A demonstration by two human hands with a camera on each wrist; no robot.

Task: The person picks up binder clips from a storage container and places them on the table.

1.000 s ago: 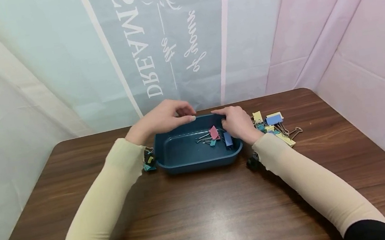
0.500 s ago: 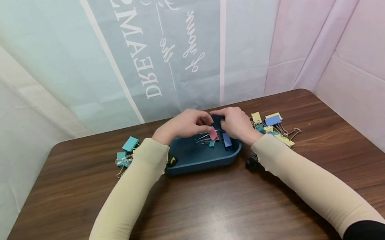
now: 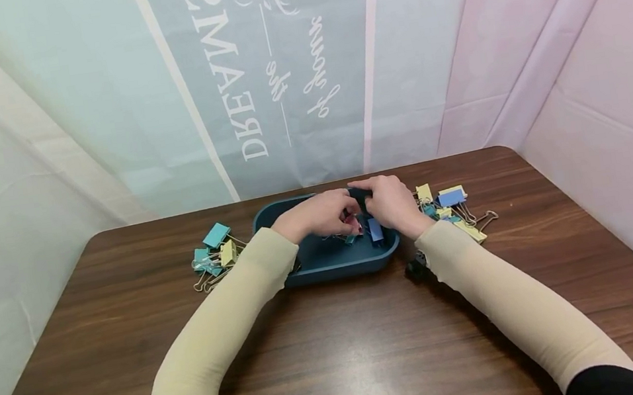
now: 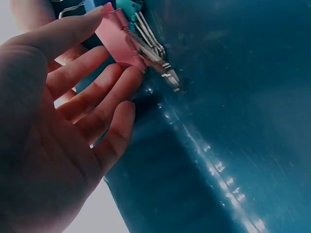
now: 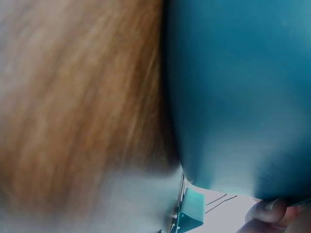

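Observation:
My left hand [image 3: 319, 214] reaches over the dark blue plastic tray [image 3: 341, 271] and pinches a pink binder clip [image 4: 117, 41] between thumb and fingers. The clip's silver handles point toward the tray floor in the left wrist view. Close by in the tray are a small teal binder clip [image 4: 129, 8] and a blue binder clip [image 3: 375, 230]. At the tray's back right corner, my right hand [image 3: 392, 205] grips the rim, its index finger stretched along the edge. Only some of its fingertips [image 5: 267, 211] show in the right wrist view.
Left of the tray lies a pile of teal binder clips [image 3: 216, 235] with a yellow binder clip [image 3: 228, 253]. On the right is another pile, with yellow, teal and blue binder clips [image 3: 452, 197]. Curtains stand behind the brown wooden table [image 3: 337, 355].
My left hand has moved right and down from above the tray's back left and taken hold of the pink binder clip. The left pile has come into sight. My right hand stays put.

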